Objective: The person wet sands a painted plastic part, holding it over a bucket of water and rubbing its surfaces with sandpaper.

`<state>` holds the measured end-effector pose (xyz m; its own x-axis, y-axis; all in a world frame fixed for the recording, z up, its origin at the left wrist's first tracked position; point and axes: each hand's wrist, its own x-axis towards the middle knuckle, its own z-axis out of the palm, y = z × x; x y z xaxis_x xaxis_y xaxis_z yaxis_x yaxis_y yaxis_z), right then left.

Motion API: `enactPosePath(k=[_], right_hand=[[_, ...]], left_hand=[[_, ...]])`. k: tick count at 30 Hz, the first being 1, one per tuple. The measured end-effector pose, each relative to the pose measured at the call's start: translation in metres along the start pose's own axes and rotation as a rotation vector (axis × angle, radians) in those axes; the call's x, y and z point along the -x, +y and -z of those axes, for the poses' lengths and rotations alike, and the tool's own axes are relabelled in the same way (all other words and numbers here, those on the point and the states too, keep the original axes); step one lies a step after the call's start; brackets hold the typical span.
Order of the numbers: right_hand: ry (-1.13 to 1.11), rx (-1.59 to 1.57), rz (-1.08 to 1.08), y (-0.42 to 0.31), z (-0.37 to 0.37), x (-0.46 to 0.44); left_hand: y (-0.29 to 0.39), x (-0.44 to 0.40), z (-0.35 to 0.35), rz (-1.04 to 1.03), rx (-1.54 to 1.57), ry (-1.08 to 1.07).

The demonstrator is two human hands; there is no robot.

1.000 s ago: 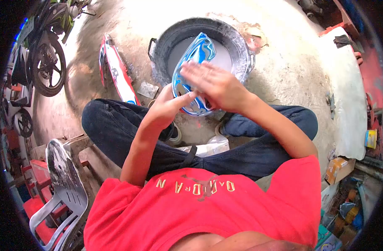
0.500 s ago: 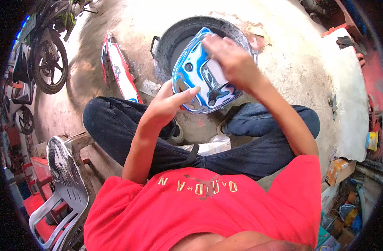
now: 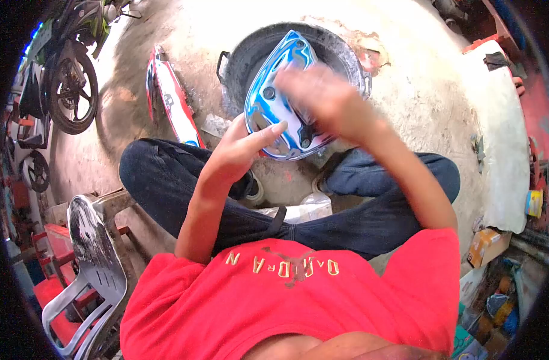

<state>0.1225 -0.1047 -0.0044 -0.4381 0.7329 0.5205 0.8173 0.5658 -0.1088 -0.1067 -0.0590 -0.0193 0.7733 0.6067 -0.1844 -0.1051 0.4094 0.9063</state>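
Note:
A glossy blue and white panel point(image 3: 274, 105) with dark round holes is held tilted over a dark round basin point(image 3: 235, 69). My left hand point(image 3: 241, 144) grips its lower left edge, the thumb lying on the front face. My right hand point(image 3: 325, 99) is over the panel's right side and smeared by motion; its fingers are too blurred to make out, and whether it holds anything is hidden. Greyish liquid showed in the basin earlier; now the panel and my right hand cover most of it.
On the floor left of the basin lies a red and white panel point(image 3: 174, 105), near a small clear plastic bag point(image 3: 216, 126). A motorcycle wheel point(image 3: 73, 90) stands at the upper left, a grey chair point(image 3: 97, 252) at the lower left. A cardboard box point(image 3: 489, 246) sits at right.
The panel has turned from a narrow edge-on angle to show its front face, then tipped back slightly. My right hand has moved over its surface, up and then back down.

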Motion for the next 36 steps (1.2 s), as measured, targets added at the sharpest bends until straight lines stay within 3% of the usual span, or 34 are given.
enactPosePath(k=[2,5,7,11,15,17,21,25,27,29,35,36], right_hand=[[0.028,0.119,-0.187,0.036,-0.001,0.003],[-0.003,-0.078,-0.025,-0.012,-0.004,0.004],[-0.064,-0.134,0.101,-0.040,-0.004,0.000],[0.054,0.053,-0.107,0.029,0.006,0.000],[-0.013,-0.197,0.097,-0.032,-0.001,-0.001],[-0.041,-0.167,0.175,-0.031,0.005,-0.006],[0.057,0.076,-0.134,0.033,0.006,-0.002],[-0.027,-0.103,0.082,-0.032,-0.009,0.005],[-0.021,-0.105,0.080,-0.016,0.004,0.000],[0.052,0.104,-0.082,0.025,0.005,0.001],[-0.027,-0.082,0.121,-0.036,-0.001,0.000],[-0.017,-0.032,0.055,-0.024,0.001,-0.003]], left_hand=[[0.007,0.003,-0.011,0.027,0.011,0.028],[0.004,0.001,-0.003,0.072,0.026,0.012],[-0.003,-0.003,0.005,-0.021,0.004,-0.006],[0.009,0.006,-0.009,0.053,0.080,0.017],[-0.004,0.001,0.002,-0.020,0.069,-0.011],[-0.010,0.003,0.010,-0.033,0.032,0.003],[0.004,0.006,-0.009,0.044,-0.014,0.018],[-0.007,-0.001,0.007,0.025,-0.038,-0.040],[-0.007,0.000,0.007,0.010,-0.028,-0.029],[0.004,0.003,-0.013,0.012,0.032,0.028],[-0.010,-0.001,0.003,-0.035,0.031,-0.001],[-0.004,0.000,-0.001,0.002,0.042,0.006]])
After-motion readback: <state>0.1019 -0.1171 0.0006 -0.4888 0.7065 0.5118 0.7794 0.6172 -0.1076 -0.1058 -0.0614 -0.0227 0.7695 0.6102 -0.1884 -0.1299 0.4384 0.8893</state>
